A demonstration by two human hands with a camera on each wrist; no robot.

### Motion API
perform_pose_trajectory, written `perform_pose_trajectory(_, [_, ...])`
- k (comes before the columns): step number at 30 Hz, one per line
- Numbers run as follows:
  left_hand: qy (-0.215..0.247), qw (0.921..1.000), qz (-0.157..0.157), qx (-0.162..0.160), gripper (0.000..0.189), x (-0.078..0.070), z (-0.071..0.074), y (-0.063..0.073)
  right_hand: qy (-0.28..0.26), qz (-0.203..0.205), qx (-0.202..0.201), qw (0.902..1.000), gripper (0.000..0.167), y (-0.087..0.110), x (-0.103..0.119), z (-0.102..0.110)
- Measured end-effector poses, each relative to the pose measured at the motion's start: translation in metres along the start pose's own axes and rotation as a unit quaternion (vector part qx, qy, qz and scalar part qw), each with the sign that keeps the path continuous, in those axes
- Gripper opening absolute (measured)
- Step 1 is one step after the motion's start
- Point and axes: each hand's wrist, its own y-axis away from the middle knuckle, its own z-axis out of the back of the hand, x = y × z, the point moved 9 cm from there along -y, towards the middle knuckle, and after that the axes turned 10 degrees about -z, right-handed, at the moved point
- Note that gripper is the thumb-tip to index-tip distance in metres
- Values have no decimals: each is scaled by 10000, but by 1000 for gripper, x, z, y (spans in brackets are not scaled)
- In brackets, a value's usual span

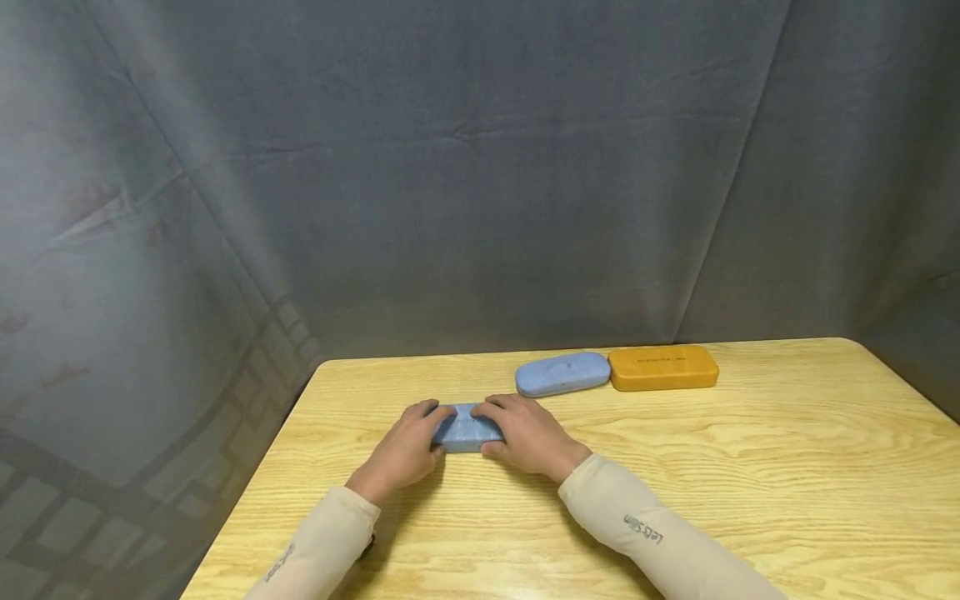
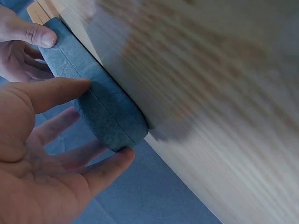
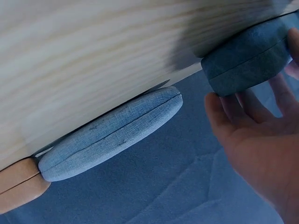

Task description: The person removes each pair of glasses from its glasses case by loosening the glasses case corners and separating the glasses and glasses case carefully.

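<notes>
A blue, box-shaped glasses case [image 1: 467, 435] lies on the wooden table, its long side running left to right. My left hand [image 1: 405, 443] grips its left end. At the other end my right hand [image 1: 529, 439] holds it between thumb and fingers. The left wrist view shows a seam along the side of the case [image 2: 100, 100], with the left fingertips [image 2: 125, 156] touching its end. In the right wrist view, the right hand [image 3: 261, 144] is around the case [image 3: 247, 63]; part of that hand is cut off at the frame edge.
Behind and to the right lies a rounded lighter-blue glasses case [image 1: 562, 374]. An orange glasses case [image 1: 663, 371] touches or nearly touches its right end. Grey cloth [image 1: 480, 208] hangs beyond the back edge of the table [image 1: 712, 492] and along its left side.
</notes>
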Motion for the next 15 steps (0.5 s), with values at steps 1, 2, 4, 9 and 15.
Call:
perform_pose_trajectory(1, [-29,10000,-22,-19,53,-1,0,-1,0,9,-6,10000,53,0,0,1])
perform_pose_trajectory(2, [-51,10000,-37,-28,52,-2,-1,-1,11,18,-17,10000,52,1,-1,1])
perform_pose_trajectory(4, [-89,9999,-57,-40,51,-4,-2,-4,7,18,-39,10000,52,2,-3,3])
perform_pose_trajectory(9, [-216,9994,-254,-75,48,-13,-6,-11,-3,-58,-46,10000,52,7,-14,8])
perform_pose_trajectory(15, [-337,9980,-530,-116,47,-29,-8,-21,-43,-111,-46,9999,52,14,-27,13])
